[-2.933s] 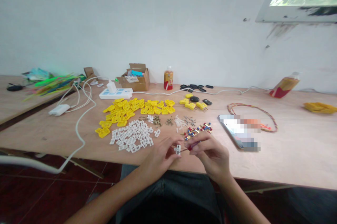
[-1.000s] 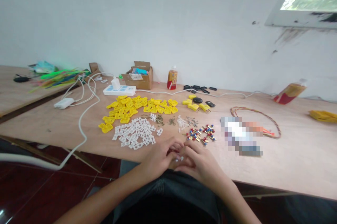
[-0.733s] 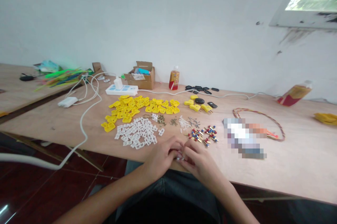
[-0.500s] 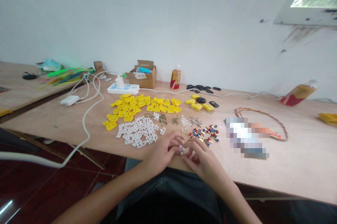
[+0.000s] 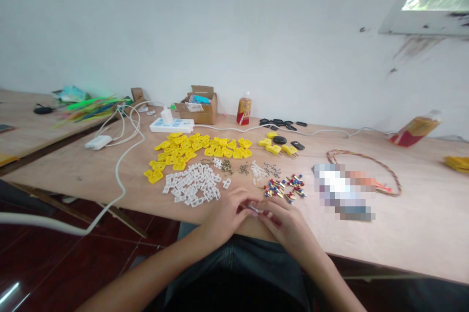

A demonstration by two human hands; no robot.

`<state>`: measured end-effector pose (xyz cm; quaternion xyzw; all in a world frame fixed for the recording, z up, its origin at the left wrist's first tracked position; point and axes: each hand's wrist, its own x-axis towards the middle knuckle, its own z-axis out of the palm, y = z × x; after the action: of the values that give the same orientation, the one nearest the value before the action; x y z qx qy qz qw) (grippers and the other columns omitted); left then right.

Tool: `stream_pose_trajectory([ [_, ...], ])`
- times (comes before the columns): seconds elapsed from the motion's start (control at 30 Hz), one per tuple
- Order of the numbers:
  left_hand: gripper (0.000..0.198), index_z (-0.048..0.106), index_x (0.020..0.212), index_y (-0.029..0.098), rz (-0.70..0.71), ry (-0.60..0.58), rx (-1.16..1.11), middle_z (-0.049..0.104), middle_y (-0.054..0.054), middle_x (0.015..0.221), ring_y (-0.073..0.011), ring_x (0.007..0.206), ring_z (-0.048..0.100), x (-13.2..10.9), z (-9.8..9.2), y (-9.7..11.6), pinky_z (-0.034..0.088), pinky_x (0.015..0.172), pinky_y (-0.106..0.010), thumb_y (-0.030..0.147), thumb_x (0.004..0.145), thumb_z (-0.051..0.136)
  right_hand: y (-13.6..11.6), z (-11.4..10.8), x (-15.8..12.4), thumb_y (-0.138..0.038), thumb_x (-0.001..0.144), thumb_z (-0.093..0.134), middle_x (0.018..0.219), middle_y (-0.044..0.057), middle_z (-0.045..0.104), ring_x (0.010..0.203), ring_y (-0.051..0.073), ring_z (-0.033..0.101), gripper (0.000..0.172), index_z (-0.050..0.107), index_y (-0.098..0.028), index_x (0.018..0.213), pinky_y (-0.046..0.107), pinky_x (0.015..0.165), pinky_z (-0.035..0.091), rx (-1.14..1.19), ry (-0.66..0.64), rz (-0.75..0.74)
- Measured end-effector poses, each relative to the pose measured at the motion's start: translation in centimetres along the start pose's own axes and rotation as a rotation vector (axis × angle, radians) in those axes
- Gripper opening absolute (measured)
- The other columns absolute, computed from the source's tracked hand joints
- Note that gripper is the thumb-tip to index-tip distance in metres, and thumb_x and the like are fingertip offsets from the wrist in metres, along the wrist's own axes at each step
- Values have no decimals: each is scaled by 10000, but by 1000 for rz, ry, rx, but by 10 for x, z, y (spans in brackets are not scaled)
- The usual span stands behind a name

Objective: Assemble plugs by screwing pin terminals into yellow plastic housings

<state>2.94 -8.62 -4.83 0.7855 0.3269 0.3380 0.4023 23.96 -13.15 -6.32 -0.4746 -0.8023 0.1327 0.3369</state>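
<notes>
At the near edge of the table my left hand [image 5: 230, 215] and my right hand [image 5: 285, 220] meet, fingertips pinched together. Between them is a small white plastic part [image 5: 253, 208], mostly covered by the fingers. White plastic pieces [image 5: 192, 184] lie heaped to the left of my left hand, with a single one just beyond it. Close beyond my right hand are brass pins with red and blue ends [image 5: 282, 189]. Small screws [image 5: 243, 168], white tubes [image 5: 258, 169] and silvery bits [image 5: 272, 170] form little piles farther back.
Yellow plastic shells [image 5: 179, 148] spread behind the white heap. Yellow plugs [image 5: 273, 148] sit near black oval pieces [image 5: 280, 140]. At the back stand a power strip [image 5: 172, 126], a cardboard box [image 5: 205, 114] and a bottle [image 5: 244, 109]. A braided cable [image 5: 366, 155] curves at right; a white cord [image 5: 119, 170] crosses the left.
My fingers have closed further over the small white part, and both hands have shifted slightly down. The piles on the table look the same.
</notes>
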Motion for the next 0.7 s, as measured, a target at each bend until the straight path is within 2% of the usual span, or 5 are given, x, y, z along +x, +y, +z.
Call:
stream_pose_trajectory([
  [0.2, 246, 784, 939, 187, -31, 20, 5, 778, -44, 995, -230, 1014, 704, 1, -3, 2, 509, 925, -329, 1, 876, 635, 0, 0, 0, -132, 1015, 612, 1015, 74, 792, 940, 239, 751, 174, 748, -236, 1044, 347, 828, 596, 8, 22, -64],
  [0.33, 246, 775, 869, 189, -57, 53, -40, 789, -37, 930, -227, 957, 722, 2, -2, -2, 516, 901, -321, -9, 835, 632, -3, 0, 0, -156, 989, 672, 999, 72, 785, 909, 239, 750, 126, 750, -239, 1044, 346, 805, 603, 18, -1, -48],
  [0.53, 162, 688, 918, 188, -234, 80, -241, 776, -20, 849, -209, 828, 762, 4, -1, -3, 556, 779, -285, 44, 883, 620, -3, 1, 2, -188, 975, 704, 965, 68, 748, 875, 232, 727, 65, 724, -227, 927, 343, 792, 601, -13, 2, -27],
  [0.7, 178, 699, 972, 208, -182, 70, -51, 800, -25, 977, -221, 966, 768, -2, -11, 1, 560, 886, -305, 49, 920, 640, -4, -2, 4, -159, 945, 714, 945, 42, 710, 829, 213, 711, 83, 684, -232, 920, 311, 737, 586, -28, -6, 48],
])
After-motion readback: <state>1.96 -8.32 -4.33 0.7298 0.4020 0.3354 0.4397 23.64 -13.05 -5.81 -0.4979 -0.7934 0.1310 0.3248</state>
